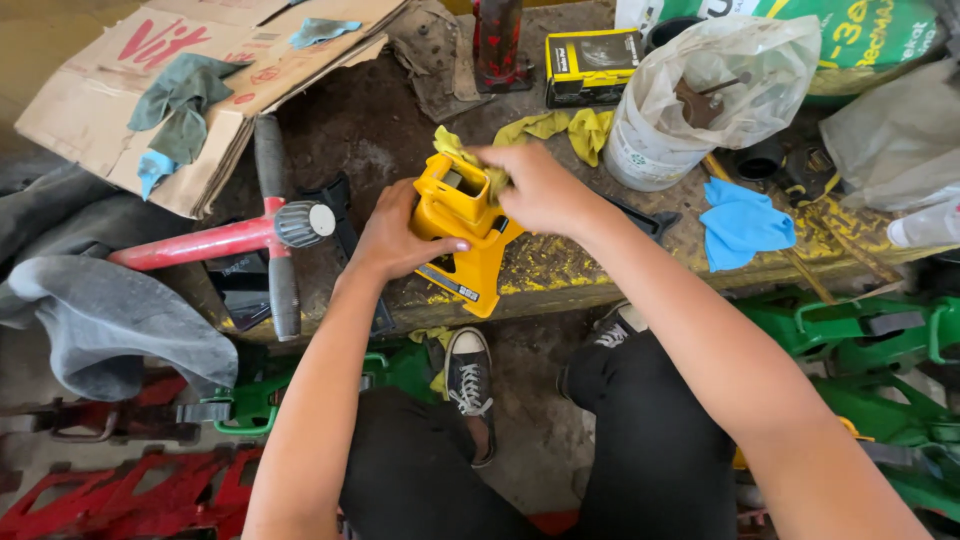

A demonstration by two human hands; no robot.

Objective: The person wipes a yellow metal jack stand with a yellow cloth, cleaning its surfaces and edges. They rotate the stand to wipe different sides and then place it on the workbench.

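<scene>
Our left hand (395, 238) grips the yellow stand (462, 232) on the bench (560, 270) edge; our right hand (540, 185) presses a yellow rag (560, 128) onto its top, fingers closed on the cloth.

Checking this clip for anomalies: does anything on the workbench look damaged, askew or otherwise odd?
The worn wooden workbench top has chipped, patchy yellow paint along its front edge. The flattened cardboard box overhangs the bench's left end. Otherwise nothing stands out: the left hand steadies the yellow metal jack stand while the right hand presses a yellow cloth on it.
</scene>
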